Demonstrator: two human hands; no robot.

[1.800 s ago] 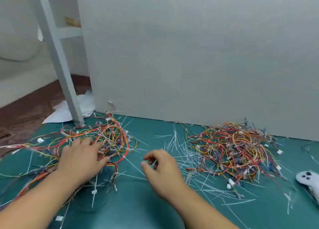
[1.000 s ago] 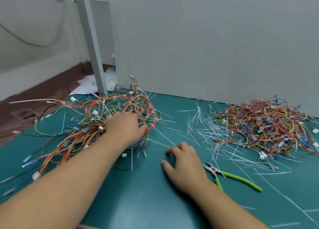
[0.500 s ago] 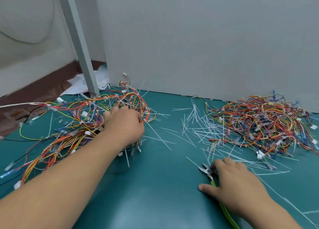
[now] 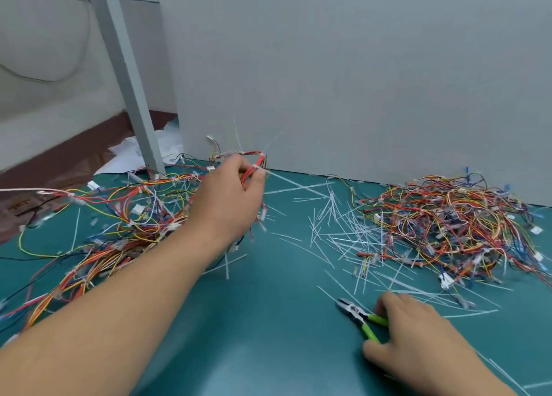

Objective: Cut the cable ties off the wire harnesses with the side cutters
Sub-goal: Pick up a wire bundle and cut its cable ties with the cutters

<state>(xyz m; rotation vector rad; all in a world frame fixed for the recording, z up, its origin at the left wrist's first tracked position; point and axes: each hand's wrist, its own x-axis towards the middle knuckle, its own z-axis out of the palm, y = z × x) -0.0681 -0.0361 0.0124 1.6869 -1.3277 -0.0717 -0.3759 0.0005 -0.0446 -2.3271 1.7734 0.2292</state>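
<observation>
My left hand pinches a red wire harness with white cable ties and holds it above the left pile of tangled harnesses. My right hand lies over the green handles of the side cutters on the green mat, fingers curled around them; the metal jaws point up-left and stick out past my fingers. A second pile of colourful harnesses sits at the right, against the grey wall.
Several cut white cable-tie strips lie scattered on the green mat between the piles. A grey panel rises behind the mat, a grey post stands at the left, and white paper lies on the floor beyond.
My left hand has lifted a red harness out of the left pile. My right hand moved right to the side cutters and has closed over their handles.
</observation>
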